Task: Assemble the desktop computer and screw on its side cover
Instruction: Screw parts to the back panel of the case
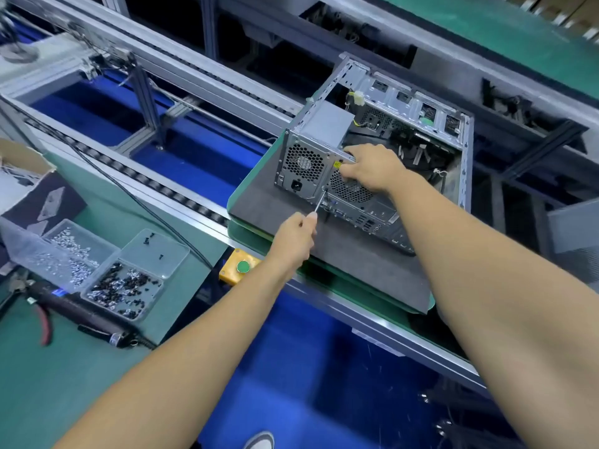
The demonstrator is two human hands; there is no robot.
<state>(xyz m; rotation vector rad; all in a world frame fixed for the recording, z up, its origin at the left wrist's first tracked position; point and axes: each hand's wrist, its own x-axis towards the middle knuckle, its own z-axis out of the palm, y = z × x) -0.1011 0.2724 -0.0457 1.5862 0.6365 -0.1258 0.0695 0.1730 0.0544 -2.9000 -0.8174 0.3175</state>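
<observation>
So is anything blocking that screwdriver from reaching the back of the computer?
Nothing visible. The left hand holds the screwdriver with its tip already at the rear panel of the computer, beside the power supply; the right hand rests above, clear of it.

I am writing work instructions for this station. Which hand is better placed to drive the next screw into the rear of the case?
Probably the left hand: it already grips the screwdriver, whose tip meets the rear panel beside the power supply. The right hand rests on the computer case, steadying it.
</observation>
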